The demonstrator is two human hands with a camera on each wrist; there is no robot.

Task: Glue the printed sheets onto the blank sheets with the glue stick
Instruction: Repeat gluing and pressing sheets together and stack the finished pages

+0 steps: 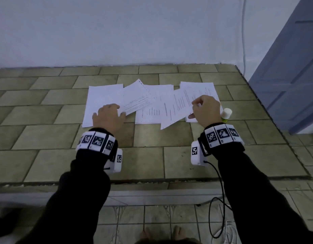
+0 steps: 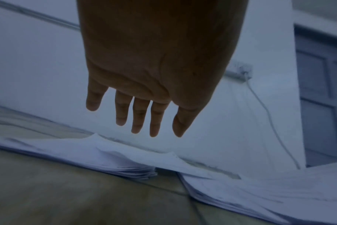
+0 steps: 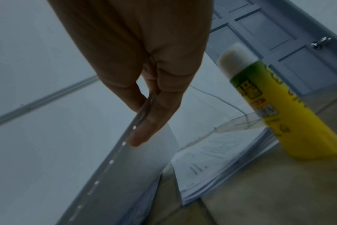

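I see my right hand [image 1: 205,110] pinching the near edge of a printed sheet [image 1: 176,106], lifting it just left of the glue stick [image 3: 275,106]. My left hand [image 1: 109,117], fingers straight, hovers over the blank sheets [image 1: 103,99], well left of the glue stick. Bare tiled counter [image 1: 152,152] lies nearer me.

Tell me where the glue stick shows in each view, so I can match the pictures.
Head: glue stick at right, just beyond the right hand.
Left wrist: not in view.
Right wrist: standing upright at right, beside the printed stack.
Shared landmark: the blue door.
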